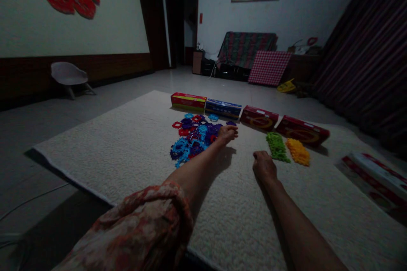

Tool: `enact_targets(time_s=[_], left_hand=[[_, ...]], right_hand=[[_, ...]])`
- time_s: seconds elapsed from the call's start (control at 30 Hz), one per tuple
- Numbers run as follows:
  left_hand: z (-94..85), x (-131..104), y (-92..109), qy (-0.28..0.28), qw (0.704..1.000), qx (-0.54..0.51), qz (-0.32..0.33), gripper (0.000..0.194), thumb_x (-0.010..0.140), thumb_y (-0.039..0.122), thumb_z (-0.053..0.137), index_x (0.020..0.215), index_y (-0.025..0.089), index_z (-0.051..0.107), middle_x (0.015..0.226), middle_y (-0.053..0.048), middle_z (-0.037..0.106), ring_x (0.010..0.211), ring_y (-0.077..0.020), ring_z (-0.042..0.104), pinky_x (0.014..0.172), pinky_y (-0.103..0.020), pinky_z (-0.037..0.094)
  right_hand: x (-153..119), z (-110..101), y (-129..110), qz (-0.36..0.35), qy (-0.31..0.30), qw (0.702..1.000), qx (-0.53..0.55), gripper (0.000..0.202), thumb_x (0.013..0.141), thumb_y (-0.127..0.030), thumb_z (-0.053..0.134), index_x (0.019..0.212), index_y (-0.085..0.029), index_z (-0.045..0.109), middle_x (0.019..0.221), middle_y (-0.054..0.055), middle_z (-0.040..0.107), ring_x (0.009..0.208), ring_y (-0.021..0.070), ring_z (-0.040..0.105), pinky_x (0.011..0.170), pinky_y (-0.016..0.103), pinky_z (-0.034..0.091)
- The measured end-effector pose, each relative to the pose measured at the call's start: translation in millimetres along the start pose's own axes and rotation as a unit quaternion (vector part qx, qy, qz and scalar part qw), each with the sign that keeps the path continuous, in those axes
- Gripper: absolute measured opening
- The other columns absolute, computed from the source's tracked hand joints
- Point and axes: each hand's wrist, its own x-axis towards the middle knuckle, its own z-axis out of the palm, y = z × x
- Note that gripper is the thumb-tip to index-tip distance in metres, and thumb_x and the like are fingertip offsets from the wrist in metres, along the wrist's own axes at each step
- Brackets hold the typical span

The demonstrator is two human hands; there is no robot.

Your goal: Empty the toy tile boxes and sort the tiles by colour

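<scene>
My left hand point(227, 134) reaches over the right side of a pile of flower-shaped plastic pieces point(192, 137) in blue, purple and red. Its fingers are curled together, and what they may hold is too small to make out. A purple piece point(231, 123) shows just beyond those fingers. Close to the mat, my right hand point(264, 165) is closed with the knuckles up, hiding anything inside it. Just past it lie green pieces point(277, 147) in a neat block, with orange pieces point(298, 151) grouped to their right.
A red-and-yellow box point(188, 101), a blue box point(223, 109) and two dark red boxes point(259, 117) line the far part of the cream mat point(104, 152). Another box point(378, 178) sits at the right. A small chair point(69, 75) stands on the floor at left.
</scene>
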Motion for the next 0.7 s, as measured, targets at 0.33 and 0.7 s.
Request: enact_targets(time_s=[0.33, 0.7], left_hand=[[-139.6, 10, 34, 0.206, 0.909, 0.338, 0.131, 0.039, 0.081, 0.009, 0.047, 0.099, 0.019, 0.081, 0.099, -0.003, 0.079, 0.093, -0.0167, 0.072, 0.09, -0.026, 0.054], [-160.6, 80, 35, 0.107, 0.76, 0.64, 0.042, 0.035, 0.086, 0.019, 0.062, 0.118, 0.025, 0.075, 0.121, -0.009, 0.075, 0.113, -0.0231, 0.068, 0.09, -0.025, 0.049]], right_hand=[[6, 41, -88, -0.133, 0.085, 0.931, 0.33, 0.041, 0.081, -0.022, 0.052, 0.121, -0.018, 0.063, 0.127, 0.015, 0.063, 0.113, 0.0251, 0.063, 0.095, 0.042, 0.057], [20, 51, -112, -0.215, 0.031, 0.943, 0.251, 0.048, 0.096, -0.03, 0.049, 0.141, -0.017, 0.052, 0.149, 0.018, 0.053, 0.139, 0.0303, 0.047, 0.114, 0.056, 0.036]])
